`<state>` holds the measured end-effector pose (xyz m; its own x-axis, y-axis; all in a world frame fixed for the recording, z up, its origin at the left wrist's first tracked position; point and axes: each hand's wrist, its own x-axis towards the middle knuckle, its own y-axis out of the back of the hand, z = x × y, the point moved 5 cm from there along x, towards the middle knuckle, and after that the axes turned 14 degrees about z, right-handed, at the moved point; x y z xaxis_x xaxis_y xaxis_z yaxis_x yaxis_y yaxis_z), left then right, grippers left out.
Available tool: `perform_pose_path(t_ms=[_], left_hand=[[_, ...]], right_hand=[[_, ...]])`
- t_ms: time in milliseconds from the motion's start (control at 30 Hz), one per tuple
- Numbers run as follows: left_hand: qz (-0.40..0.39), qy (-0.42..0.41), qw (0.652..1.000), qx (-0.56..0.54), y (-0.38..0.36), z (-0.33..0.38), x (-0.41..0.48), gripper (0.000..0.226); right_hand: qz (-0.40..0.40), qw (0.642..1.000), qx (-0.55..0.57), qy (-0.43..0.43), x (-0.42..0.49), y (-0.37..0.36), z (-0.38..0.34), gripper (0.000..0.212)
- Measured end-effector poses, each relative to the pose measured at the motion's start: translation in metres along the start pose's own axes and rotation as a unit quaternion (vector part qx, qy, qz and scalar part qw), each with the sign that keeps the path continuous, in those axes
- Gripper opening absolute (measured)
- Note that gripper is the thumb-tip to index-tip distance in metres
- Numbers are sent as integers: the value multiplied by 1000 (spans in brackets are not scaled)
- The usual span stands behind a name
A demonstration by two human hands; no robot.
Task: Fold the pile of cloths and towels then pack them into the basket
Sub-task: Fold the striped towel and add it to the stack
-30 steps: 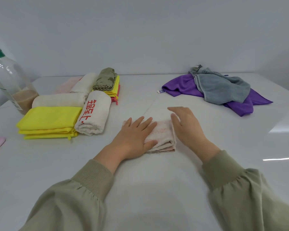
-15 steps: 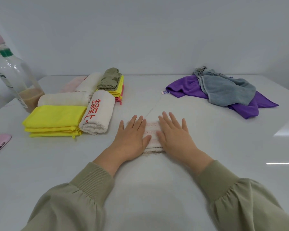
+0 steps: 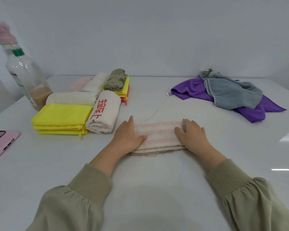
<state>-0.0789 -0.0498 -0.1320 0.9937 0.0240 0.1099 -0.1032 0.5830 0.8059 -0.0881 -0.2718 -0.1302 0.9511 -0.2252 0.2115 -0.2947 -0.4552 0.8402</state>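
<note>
A folded cream towel with pink stripes (image 3: 158, 136) lies on the white table in front of me. My left hand (image 3: 128, 136) rests flat on its left end and my right hand (image 3: 191, 135) rests flat on its right end, fingers straight. At the left stand folded cloths: a yellow stack (image 3: 62, 118), a rolled white towel with red characters (image 3: 104, 112), further white rolls (image 3: 72, 98), and an olive cloth (image 3: 116, 80) on a yellow and pink stack. An unfolded purple cloth (image 3: 192, 89) with a grey towel (image 3: 232, 93) on it lies at the far right. No basket is visible.
A clear plastic bottle (image 3: 26, 75) with brown liquid stands at the far left. A pink phone (image 3: 0, 144) lies at the table's left edge. A white wall rises behind the table.
My hands slid apart from the towel's middle to its two ends. The towel now shows as a wider, flattened folded strip.
</note>
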Motion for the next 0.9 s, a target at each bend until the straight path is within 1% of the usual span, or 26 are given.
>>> perform_pose_path(t_ms=[33, 100, 200, 267, 400, 467, 500, 533, 567, 600, 667, 700, 767, 833, 900], left_hand=[[1, 6, 1000, -11, 2, -1, 1, 92], [1, 11, 1000, -21, 5, 0, 1, 98], [-4, 19, 999, -35, 7, -1, 1, 106], [-9, 20, 998, -52, 7, -2, 0, 107], [-1, 7, 991, -136, 9, 3, -2, 108], [10, 23, 981, -190, 10, 3, -2, 108], [12, 43, 974, -223, 9, 1, -1, 106], [11, 67, 963, -262, 8, -1, -1, 100], [5, 96, 947, -305, 8, -4, -1, 88], [-8, 124, 928, -350, 7, -6, -2, 70], [-37, 157, 898, -410, 7, -6, -4, 32], [-46, 159, 891, -423, 7, -4, -5, 20], [-45, 153, 887, -433, 7, -2, -6, 12], [-31, 159, 884, -438, 8, -2, -9, 14], [-36, 177, 867, -464, 8, -2, -14, 20]], right_hand=[[-13, 999, -23, 18, 1, -3, -1, 32], [-32, 999, -10, 25, 3, -4, -1, 28], [-35, 997, 75, 0, 3, 5, 0, 33], [-57, 986, 153, -28, -1, 8, 0, 38], [-53, 943, 317, -85, -4, 8, -1, 52], [-51, 914, 387, -109, -5, 8, -1, 60], [-52, 892, 430, -126, -6, 8, -1, 61], [-54, 867, 474, -146, -6, 8, -1, 60], [-57, 842, 511, -163, -6, 8, -2, 56], [-64, 822, 537, -178, -7, 7, -2, 51], [-82, 806, 552, -197, -7, 6, -5, 39], [-88, 805, 551, -201, -7, 6, -5, 34], [-90, 809, 542, -207, -8, 7, -4, 26], [-89, 831, 511, -199, -9, 8, -9, 23], [-83, 850, 485, -188, -9, 7, -15, 22]])
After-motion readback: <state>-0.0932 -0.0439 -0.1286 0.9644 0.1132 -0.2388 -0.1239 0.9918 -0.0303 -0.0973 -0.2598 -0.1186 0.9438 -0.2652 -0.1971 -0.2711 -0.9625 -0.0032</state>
